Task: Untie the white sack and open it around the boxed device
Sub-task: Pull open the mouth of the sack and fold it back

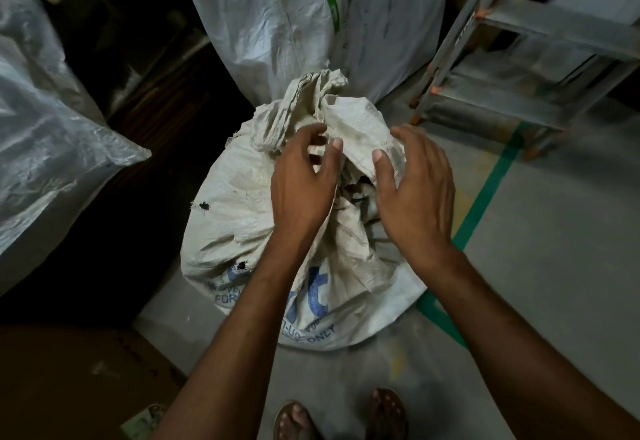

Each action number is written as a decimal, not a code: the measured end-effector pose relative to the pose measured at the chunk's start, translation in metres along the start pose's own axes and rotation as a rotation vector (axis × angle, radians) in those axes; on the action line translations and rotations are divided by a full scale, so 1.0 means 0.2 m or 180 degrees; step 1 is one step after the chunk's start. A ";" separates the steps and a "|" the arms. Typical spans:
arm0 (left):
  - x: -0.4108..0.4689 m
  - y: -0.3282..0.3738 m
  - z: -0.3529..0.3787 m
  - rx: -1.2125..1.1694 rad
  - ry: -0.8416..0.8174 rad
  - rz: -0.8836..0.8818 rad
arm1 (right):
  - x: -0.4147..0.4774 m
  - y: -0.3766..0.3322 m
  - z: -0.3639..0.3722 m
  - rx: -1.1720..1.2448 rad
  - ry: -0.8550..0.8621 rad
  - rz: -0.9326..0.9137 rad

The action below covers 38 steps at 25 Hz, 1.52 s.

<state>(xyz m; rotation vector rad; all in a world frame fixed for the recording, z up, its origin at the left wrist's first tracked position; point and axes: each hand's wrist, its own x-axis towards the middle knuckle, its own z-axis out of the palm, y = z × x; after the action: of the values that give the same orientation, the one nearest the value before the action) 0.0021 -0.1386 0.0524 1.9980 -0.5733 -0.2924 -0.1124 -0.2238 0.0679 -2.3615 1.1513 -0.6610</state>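
The crumpled white woven plastic sack (263,218) stands at frame centre on the grey floor (554,266), its bunched neck rising toward the upper middle, directly beyond both hands. The left hand (299,183) sits nearest the knot, fingers curled loosely; the right hand (415,190) hovers spread, gripping nothing. Blue print low on the sack reads partly "ONLY".

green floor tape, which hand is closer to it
Right. The right hand is over the white sack's right side, nearest the green floor tape; the left hand is further left, over the sack's middle.
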 end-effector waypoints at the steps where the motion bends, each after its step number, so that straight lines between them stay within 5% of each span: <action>1: 0.05 0.04 0.00 0.0187 -0.0043 0.0307 | 0.02 -0.01 0.00 0.0011 -0.0106 0.0178; 5: 0.21 0.14 0.04 0.2232 -0.0950 0.1804 | 0.12 0.02 0.01 -0.0270 -0.0702 0.0571; 8: 0.27 0.16 0.04 0.2942 -0.1400 0.1953 | 0.12 0.04 -0.02 -0.0225 -0.0612 0.0313; 11: 0.20 0.15 -0.05 0.2899 -0.1109 0.1764 | 0.07 0.05 -0.05 -0.0146 -0.0526 0.0219; 15: 0.03 0.20 -0.25 0.2497 -0.0604 0.1309 | -0.01 0.01 -0.14 -0.0122 -0.1134 -0.0142; 18: -0.11 0.28 -0.45 0.2208 -0.0792 0.0901 | -0.08 -0.10 -0.24 -0.0419 -0.0957 -0.0843; 20: -0.20 0.35 -0.58 0.1845 -0.0907 0.0343 | -0.15 -0.19 -0.33 -0.0398 -0.0836 -0.1079; 24: -0.27 0.50 -0.71 0.1242 -0.0129 -0.0958 | -0.31 -0.34 -0.56 -0.0138 -0.0947 -0.1525; 30: -0.25 0.54 -0.74 0.2062 -0.0714 -0.0784 | -0.48 -0.58 -0.83 -0.0180 -0.1834 -0.2218; 33: -0.34 0.56 -0.80 0.1894 -0.0565 -0.0828 | -0.53 -0.63 -0.88 -0.0208 -0.2171 -0.1754; 38: -0.48 0.59 -0.95 0.1423 -0.0219 -0.1163 | -0.47 -0.57 -0.91 -0.0253 -0.1732 -0.0677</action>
<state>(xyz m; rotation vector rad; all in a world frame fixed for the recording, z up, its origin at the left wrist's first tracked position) -0.0303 0.0103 0.2441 2.5367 -0.3290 -0.4895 -0.2005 -0.1141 0.2566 -2.5226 0.7043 -0.0163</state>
